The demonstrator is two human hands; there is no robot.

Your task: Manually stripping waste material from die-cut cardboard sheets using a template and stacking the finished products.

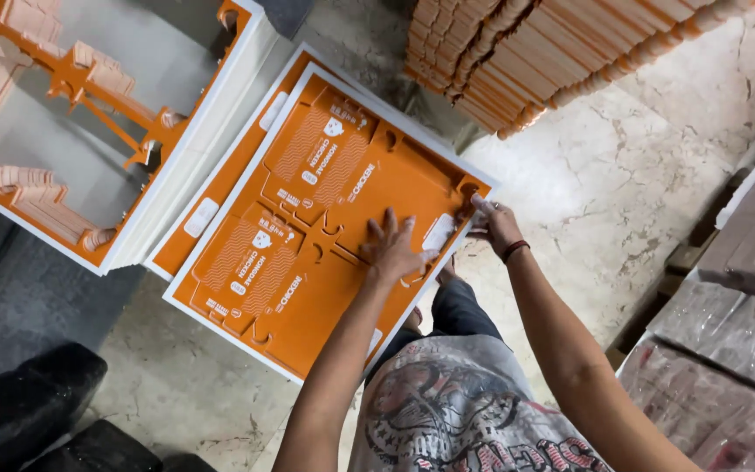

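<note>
In the middle of the scene, on the marble floor (pixel 605 192), sits a stack of orange die-cut cardboard sheets (pixel 308 218) edged in white, and both hands are on its top sheet. The left hand (pixel 395 249) lies flat with fingers spread apart, palm pressed down on the orange print near the right half of the sheet, gripping nothing. The right hand (pixel 493 223) is at the stack's right edge, fingers curled together onto the rim of the sheet near a corner notch; whether it truly pinches the edge or just presses it, I cannot tell. A dark band (pixel 515 251) rings that wrist. Just left and behind this stack, touching or nearly so, a second orange sheet pile (pixel 220 188) peeks out from under it. Further left stands a white-sided pile of punched-out waste frames (pixel 72 114), orange skeleton strips with grey showing through the holes. At the far right top, a big slanting heap of folded orange blanks (pixel 552 52) leans across the floor. On the right edge, plastic-wrapped bundles (pixel 727 350) are stacked. Near left, black bags (pixel 28 402) sit on a dark grey patch. Nearest of all, the person's printed grey shirt (pixel 456 411) and dark trousers (pixel 460 310) fill the bottom.
</note>
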